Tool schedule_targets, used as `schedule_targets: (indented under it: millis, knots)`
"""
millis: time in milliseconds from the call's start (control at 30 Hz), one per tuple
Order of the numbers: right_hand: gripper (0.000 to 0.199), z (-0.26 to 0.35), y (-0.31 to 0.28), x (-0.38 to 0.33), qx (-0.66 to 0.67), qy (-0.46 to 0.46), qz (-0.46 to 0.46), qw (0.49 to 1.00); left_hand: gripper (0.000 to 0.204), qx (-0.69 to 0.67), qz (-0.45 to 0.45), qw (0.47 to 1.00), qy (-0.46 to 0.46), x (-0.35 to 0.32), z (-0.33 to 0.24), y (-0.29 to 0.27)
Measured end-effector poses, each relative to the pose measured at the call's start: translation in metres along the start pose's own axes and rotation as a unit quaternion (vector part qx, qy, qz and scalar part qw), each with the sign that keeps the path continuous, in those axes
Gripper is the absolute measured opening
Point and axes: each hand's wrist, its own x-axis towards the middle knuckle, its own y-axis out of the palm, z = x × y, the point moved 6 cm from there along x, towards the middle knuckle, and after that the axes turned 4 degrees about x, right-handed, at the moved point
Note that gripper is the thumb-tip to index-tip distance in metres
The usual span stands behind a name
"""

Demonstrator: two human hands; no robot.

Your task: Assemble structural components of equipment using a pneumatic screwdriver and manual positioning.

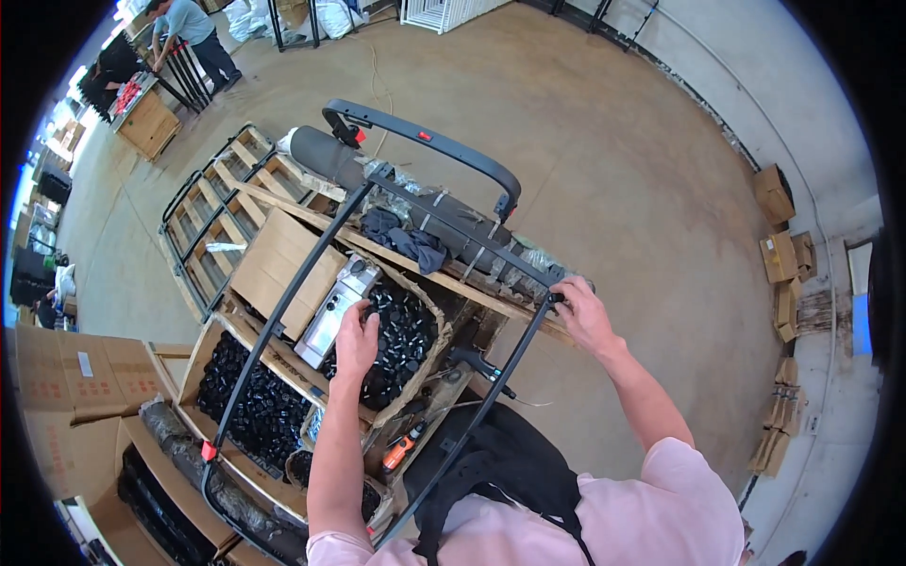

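Observation:
A black tubular metal frame (307, 269) with a curved grey-black bar (434, 143) at its far end spans the workbench in front of me. My right hand (583, 316) is closed round the frame's right corner, where a small black piece shows at the fingertips. Over an open box of shiny black plastic caps (401, 335) hovers my left hand (356, 341), its fingers loosely bent with the thumb apart; nothing shows in it. Just beyond that hand lies a silvery metal box (330, 316).
A second box of black parts (247, 401) stands at left, beside cartons (85, 377). An orange-black tool (404, 447) and a power driver (481, 368) lie near me. Behind is a wrapped roll (326, 156); another person (193, 38) works far left. Cartons (781, 255) line the right wall.

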Motion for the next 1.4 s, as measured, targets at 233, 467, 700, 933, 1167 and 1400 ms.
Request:
schedule_targets:
  millis: [233,467,700,933,1167,1400]
  knots:
    - [0.023,0.004,0.000,0.016,-0.152,0.066,0.084,0.983,0.033,-0.067,0.021,0.996,0.054,0.044,-0.038,0.000]
    - [0.025,0.012,0.003,0.027,-0.155,0.032,0.038,0.987,0.036,-0.123,-0.049,0.985,0.113,0.139,-0.061,-0.002]
    - [0.027,0.008,0.010,0.032,-0.164,0.093,0.030,0.982,0.033,-0.070,-0.121,0.988,0.067,0.242,-0.050,-0.006]
    - [0.032,0.006,0.003,0.023,-0.138,0.176,0.043,0.974,0.032,-0.064,-0.065,0.994,0.057,0.268,-0.035,0.004]
    - [0.035,0.017,-0.007,0.025,-0.101,0.229,0.138,0.958,0.034,-0.086,-0.033,0.993,0.076,0.270,-0.043,0.005]
    - [0.033,0.016,0.002,0.038,-0.203,0.224,0.162,0.939,0.033,-0.076,-0.049,0.981,0.169,0.277,-0.038,0.001]
